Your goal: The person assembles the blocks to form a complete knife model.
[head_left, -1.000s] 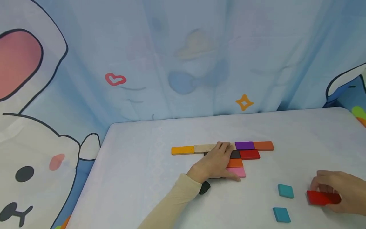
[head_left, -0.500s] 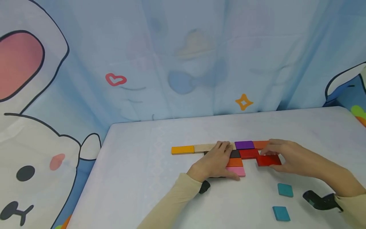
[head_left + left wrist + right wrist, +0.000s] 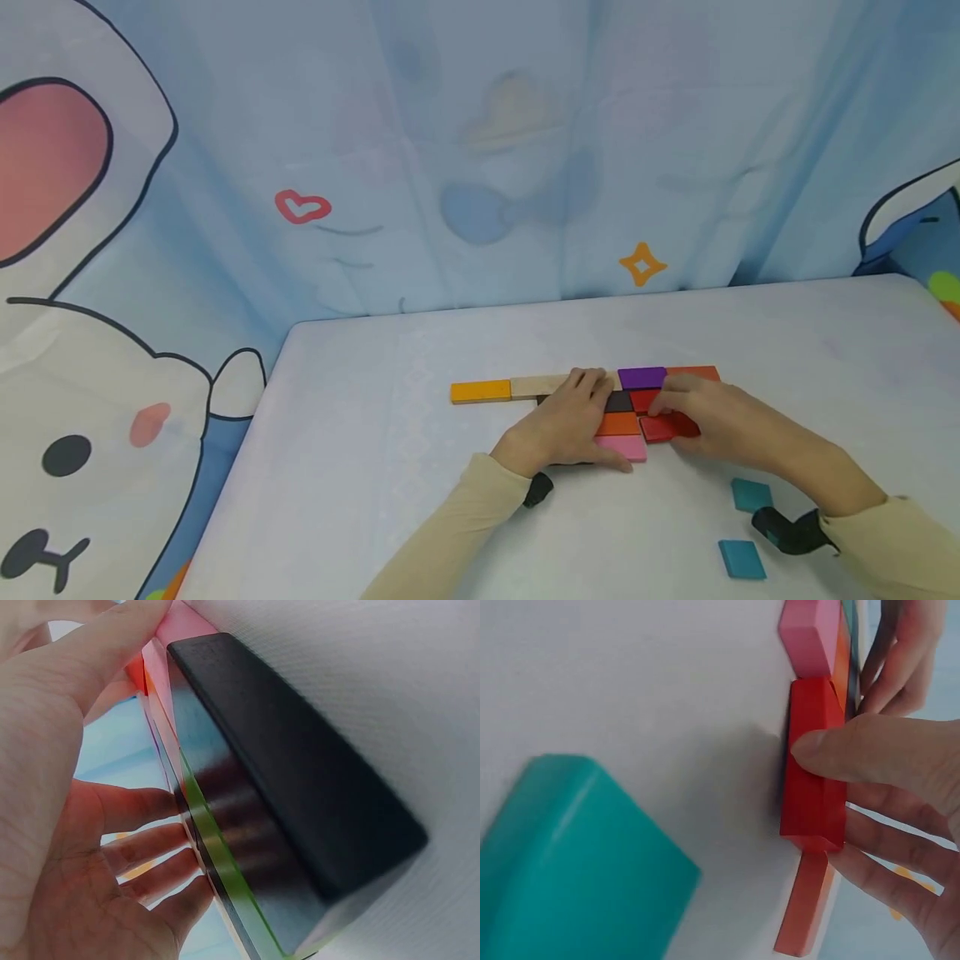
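Observation:
My left hand [image 3: 562, 425] lies spread over a flat layout of coloured wooden blocks, fingertips at the far cream block [image 3: 531, 386] and thumb by the pink block [image 3: 622, 447]. Under its palm, the left wrist view shows a black block [image 3: 300, 765] and a green edge. With thumb and fingers, my right hand [image 3: 738, 425] pinches a red block [image 3: 660, 428]. That block sits right of the orange block [image 3: 617, 424], in front of another, partly covered red block [image 3: 643, 401]. In the right wrist view its end is close to the pink block [image 3: 810, 634].
Purple [image 3: 642, 377] and orange-red [image 3: 693, 372] blocks continue the far row; a yellow block [image 3: 480, 392] ends it at left. Two teal blocks [image 3: 752, 495] lie apart at front right, near the right wrist's black camera [image 3: 791, 531]. A printed curtain hangs behind the white table [image 3: 337, 500].
My right hand has carried the red block from the table's right side to the layout, then shifted it left against the orange block's end. The left hand has stayed put.

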{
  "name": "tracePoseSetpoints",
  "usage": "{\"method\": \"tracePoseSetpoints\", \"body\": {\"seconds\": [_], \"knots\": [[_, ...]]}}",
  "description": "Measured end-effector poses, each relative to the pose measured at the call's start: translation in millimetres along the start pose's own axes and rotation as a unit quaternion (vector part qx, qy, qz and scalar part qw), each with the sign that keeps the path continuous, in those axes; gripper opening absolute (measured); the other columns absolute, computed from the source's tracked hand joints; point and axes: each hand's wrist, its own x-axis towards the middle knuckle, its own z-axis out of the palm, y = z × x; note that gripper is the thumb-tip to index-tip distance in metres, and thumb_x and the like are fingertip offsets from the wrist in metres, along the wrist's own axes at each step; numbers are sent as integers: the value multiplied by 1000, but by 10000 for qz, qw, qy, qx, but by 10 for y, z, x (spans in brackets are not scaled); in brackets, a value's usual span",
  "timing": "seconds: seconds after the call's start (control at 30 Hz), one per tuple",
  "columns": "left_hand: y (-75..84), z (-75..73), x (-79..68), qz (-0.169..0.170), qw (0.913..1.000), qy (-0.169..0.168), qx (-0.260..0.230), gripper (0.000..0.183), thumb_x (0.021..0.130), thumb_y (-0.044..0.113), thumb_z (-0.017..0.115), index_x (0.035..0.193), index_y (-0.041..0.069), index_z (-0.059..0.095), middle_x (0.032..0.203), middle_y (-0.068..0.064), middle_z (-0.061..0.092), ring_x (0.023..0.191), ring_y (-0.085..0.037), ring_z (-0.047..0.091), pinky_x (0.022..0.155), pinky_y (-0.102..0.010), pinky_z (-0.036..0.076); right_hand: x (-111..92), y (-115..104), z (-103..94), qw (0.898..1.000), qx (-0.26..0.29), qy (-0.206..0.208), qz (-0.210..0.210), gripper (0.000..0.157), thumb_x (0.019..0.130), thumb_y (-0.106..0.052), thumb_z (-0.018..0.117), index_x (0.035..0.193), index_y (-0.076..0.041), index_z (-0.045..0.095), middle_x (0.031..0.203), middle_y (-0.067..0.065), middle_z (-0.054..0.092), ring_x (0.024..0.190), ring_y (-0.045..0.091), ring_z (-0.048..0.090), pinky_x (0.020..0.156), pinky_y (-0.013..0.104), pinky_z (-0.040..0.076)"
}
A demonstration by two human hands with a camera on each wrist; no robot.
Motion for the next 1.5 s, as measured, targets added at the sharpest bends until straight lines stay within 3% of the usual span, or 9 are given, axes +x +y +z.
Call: {"method": "tracePoseSetpoints", "body": {"seconds": [0.2, 0.5, 1.0, 1.4, 1.5], "knots": [[-2, 5, 0, -10, 10000, -78, -20, 110, 87, 80, 63, 164, 7, 33, 164, -5, 34, 146, -17, 32, 122, -19, 28, 10, -57, 52, 9998, -132, 83, 92, 37, 72, -12, 97, 104, -10, 78, 106, 8, 67, 101, 31, 65, 83, 53, 63], [-6, 11, -7, -62, 9999, -88, -3, 109, 87, 80, 62, 164, 9, 32, 164, -4, 33, 147, -17, 32, 122, -21, 29, -16, -96, 121, 9977, -401, 512, -180, 37, 70, -10, 98, 101, -6, 79, 101, 9, 66, 96, 29, 65, 79, 47, 64], [-13, -8, -3, 8, 9998, 6, 198, 108, 88, 80, 61, 162, 5, 36, 164, -7, 36, 146, -18, 34, 122, -20, 29, -18, -85, 130, 9939, -573, 842, -425, 38, 69, -7, 98, 102, -5, 78, 102, 10, 65, 96, 29, 65, 79, 46, 64], [10, -16, 0, -28, 10000, -40, 37, 109, 87, 79, 63, 163, 6, 35, 164, -5, 35, 147, -17, 33, 121, -19, 29, -185, -55, -2, 9981, 24, 607, 23, 34, 76, -20, 95, 106, -15, 78, 110, 6, 67, 105, 31, 66, 83, 50, 63], [18, -18, 2, -12, 9999, -59, 134, 110, 87, 80, 62, 163, 6, 35, 164, -5, 36, 147, -18, 34, 122, -20, 28, -296, 3, 0, 9992, 218, 303, 166, 36, 77, -26, 95, 107, -18, 78, 113, 6, 67, 107, 33, 65, 84, 51, 63]]}}
